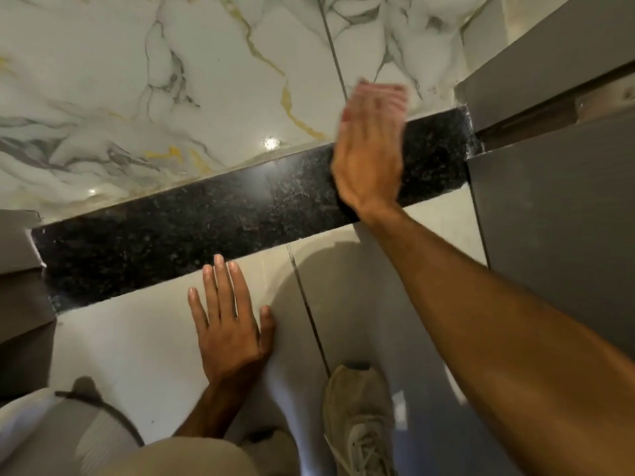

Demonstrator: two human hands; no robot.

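A black speckled granite threshold strip [171, 242] runs slantwise across the floor between white marble-patterned tile [171, 80] and plain beige tile [120, 338]. My left hand [226, 324] lies flat on the beige tile with fingers spread, its fingertips at the strip's near edge. My right hand [369, 156] reaches across the strip's right part, fingers straight and over the marble tile. It is motion-blurred, and I cannot tell whether anything lies under its fingers.
A grey door frame [549, 235] rises at the right end of the strip, and another frame piece [20, 269] stands at the left end. My beige shoe [360, 417] stands on the near tile. A pale round object with a dark rim [79, 424] sits at bottom left.
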